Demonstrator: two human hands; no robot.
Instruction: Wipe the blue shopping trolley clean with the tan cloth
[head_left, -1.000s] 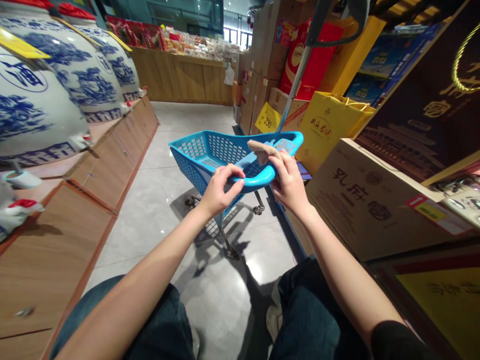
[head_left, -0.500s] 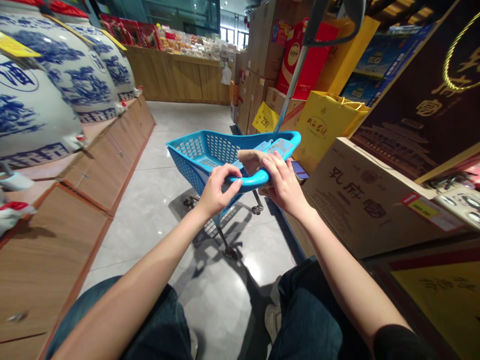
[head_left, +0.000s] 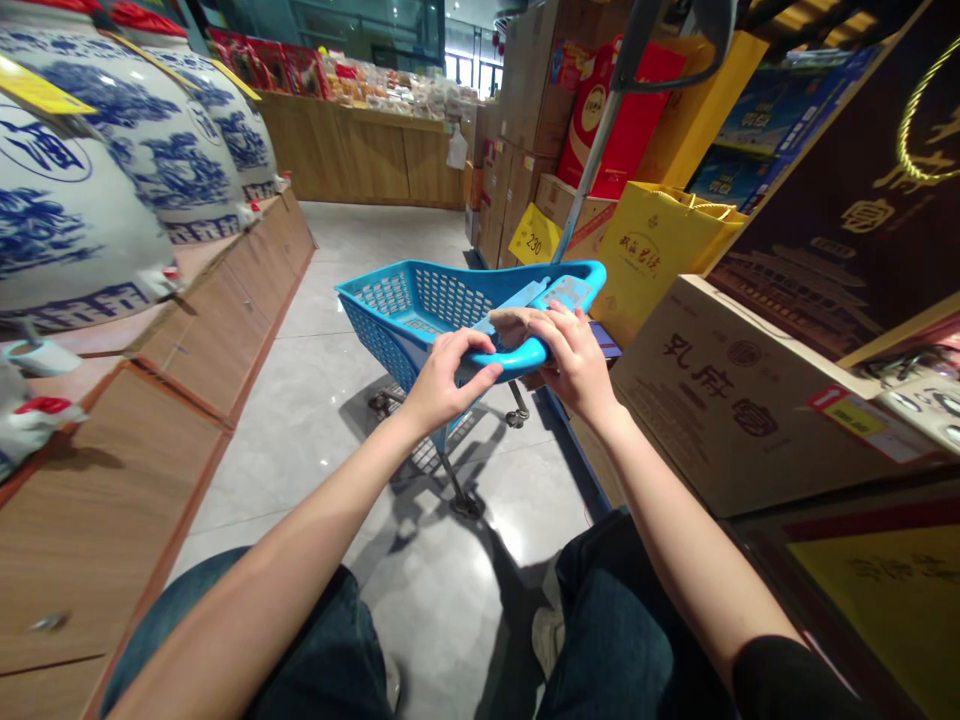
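Less cloth [head_left: 516, 324] (tan) visible now

The basket [head_left: 457, 293] is blue (its sides a grid of slots), the cloth [head_left: 516, 324] beige, the jars [head_left: 178, 150] blue-on-white.

Mid-view: cart basket [head_left: 450, 295], smooth moulded plastic, walls perforated; its handle rim [head_left: 521, 357], same plastic, glossy, highlights noted. Cloth [head_left: 514, 325] on the rim: matt, soft-looking fabric. Clock positions counted from mid-view. 10 o'clock: jars [head_left: 75, 225], ceramic in appearance, glossy glaze. 8 o'clock: cabinet [head_left: 82, 530], smooth wood-grain panels, low sheen; knob [head_left: 49, 622], shiny metal. 1 o'clock: pole [head_left: 586, 182], smooth bare metal. 2 o'clock: bag [head_left: 634, 265], smooth paper. 3 o'clock: carton [head_left: 720, 400], matt cardboard. 5 and 7 o'clock: trousers [head_left: 630, 630], matt denim-like cloth. 6 o'clock: floor [head_left: 450, 590], polished tile, strongly reflective.
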